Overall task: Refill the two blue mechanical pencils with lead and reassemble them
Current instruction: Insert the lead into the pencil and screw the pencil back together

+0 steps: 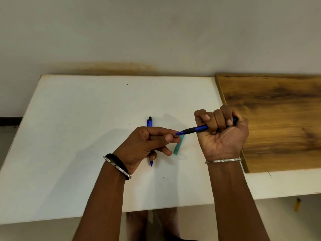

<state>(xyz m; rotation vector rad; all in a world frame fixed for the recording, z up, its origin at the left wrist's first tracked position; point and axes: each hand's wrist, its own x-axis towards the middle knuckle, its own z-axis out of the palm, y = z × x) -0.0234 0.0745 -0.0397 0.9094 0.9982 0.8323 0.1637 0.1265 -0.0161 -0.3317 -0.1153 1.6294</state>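
A second blue pencil (149, 122) lies on the matte white surface (69, 136), partly under the left grip (147, 145), whose thumb and forefinger pinch at the pointed tip of the held blue pencil (196, 128); a flat translucent green lead case (178, 147) lies just below that tip. The right grip (222, 134) is fisted round the smooth barrel: seemingly lead is being seated, calling for a fine, straight push.

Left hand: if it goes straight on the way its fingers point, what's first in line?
The tip of the blue pencil gripped in the right hand, just off the fingers of the left hand. Whether they touch is unclear.
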